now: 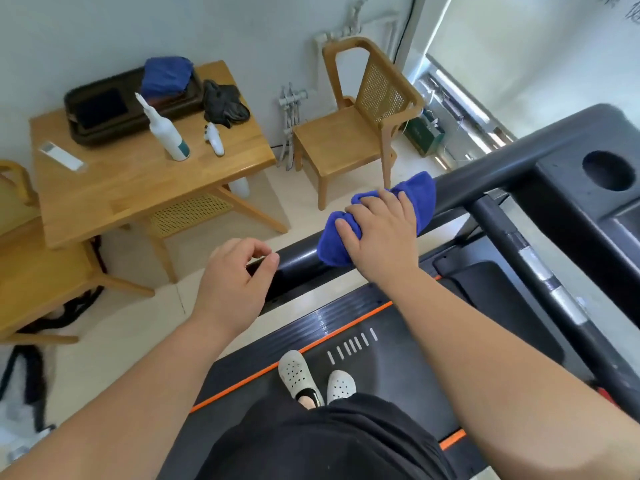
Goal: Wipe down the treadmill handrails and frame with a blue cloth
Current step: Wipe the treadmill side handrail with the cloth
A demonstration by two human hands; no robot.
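The right hand's fingers (349,233) are curled and pressed down over the blue cloth (420,199), clamping it against the left handrail (301,268) of the treadmill. The right hand (379,237) lies on top of the cloth, palm down, with the cloth bunched and wrapped over the rail beneath it. The cloth sits roughly midway along the handrail, between the rail's free end and the console (588,188).

The left hand's fingers (266,263) are loosely curled, with the thumb and forefinger close together at the end of the same handrail; whether they touch the rail cannot be told. The left hand (232,282) holds nothing and sits just beside the cloth, toward the rail's free end.

Both forearms are bare and extend from the person standing on the treadmill belt (398,368). Two white perforated clogs (298,374) rest on the belt, below the handrail. An orange stripe (332,332) borders the belt on the handrail side.

Beyond the handrail stands a wooden table (138,181). On it are a white spray bottle (169,133), a dark tray (100,112), a second blue cloth (166,76) resting on the tray, and a black glove (225,103). A wooden chair (353,133) with a woven back stands against the wall, near the console end of the handrail.
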